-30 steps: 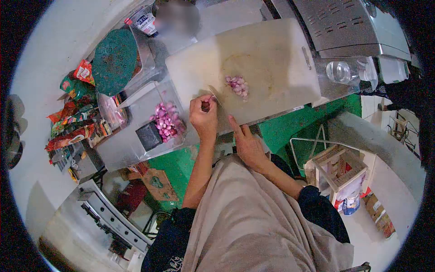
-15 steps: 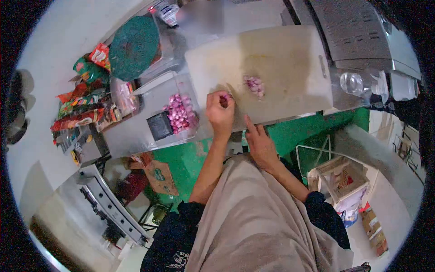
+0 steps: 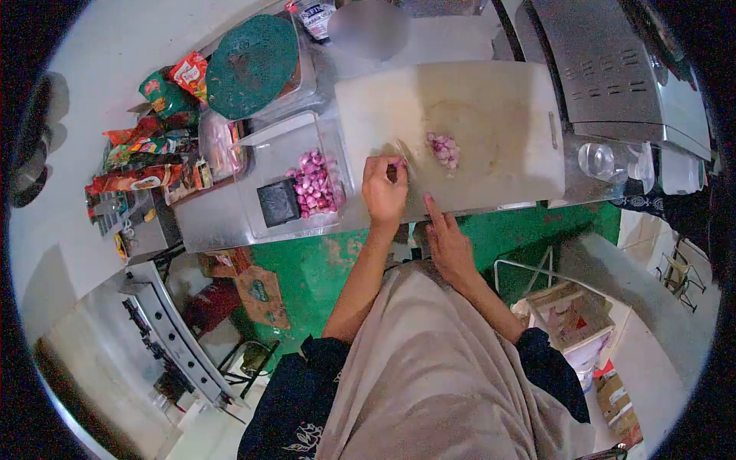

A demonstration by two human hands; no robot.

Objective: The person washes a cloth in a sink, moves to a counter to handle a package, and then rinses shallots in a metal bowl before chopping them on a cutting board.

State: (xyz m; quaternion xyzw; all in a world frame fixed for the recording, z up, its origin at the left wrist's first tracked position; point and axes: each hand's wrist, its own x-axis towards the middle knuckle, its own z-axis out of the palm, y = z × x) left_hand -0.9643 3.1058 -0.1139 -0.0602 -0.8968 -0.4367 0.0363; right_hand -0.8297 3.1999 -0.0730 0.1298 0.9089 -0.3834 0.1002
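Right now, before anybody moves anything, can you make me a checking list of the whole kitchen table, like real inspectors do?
Surface: grey metal table, with a big white rectangular cutting board lying on it.
Job's things: small pile of pinkish shallots on the board; more purple-pink shallots in a clear plastic tray, beside a black square block.
Clutter: round green lid-like disc and shiny red packet at the left; clear round container at the right.
Hands: left hand pinches something small and reddish; right hand has its index finger stretched out by the board's near edge.
Cables: nothing seen.
Surroundings: green floor, its paint patchy.
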